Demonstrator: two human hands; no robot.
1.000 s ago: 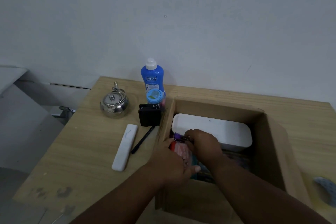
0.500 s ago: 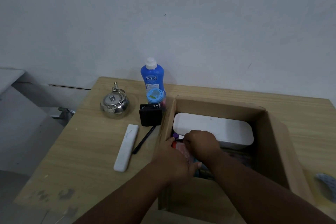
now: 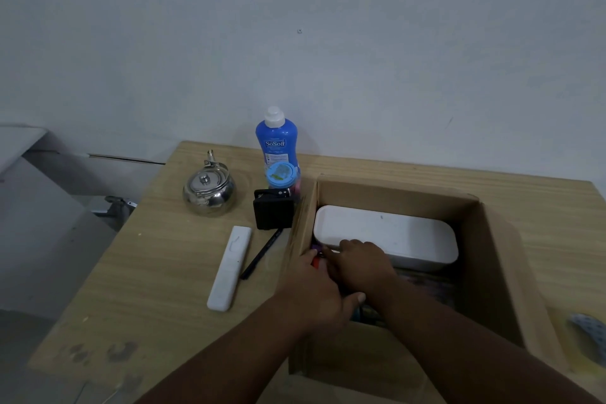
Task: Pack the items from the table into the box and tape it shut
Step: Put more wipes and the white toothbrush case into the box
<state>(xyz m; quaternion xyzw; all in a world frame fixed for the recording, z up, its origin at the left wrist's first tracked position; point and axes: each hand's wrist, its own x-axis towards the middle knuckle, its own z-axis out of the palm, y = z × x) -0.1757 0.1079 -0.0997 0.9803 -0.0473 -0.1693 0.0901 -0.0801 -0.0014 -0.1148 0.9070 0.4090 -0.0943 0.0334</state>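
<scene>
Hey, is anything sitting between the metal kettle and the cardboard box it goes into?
Yes. A black case stands on the table between the kettle and the left wall of the box, with a blue-lidded cup just behind it.

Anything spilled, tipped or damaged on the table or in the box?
Nothing stands out. Blue bottle and kettle stand upright, white remote and black pen lie flat beside the box, no spill shows. Left hand and right hand reach inside it.
</scene>
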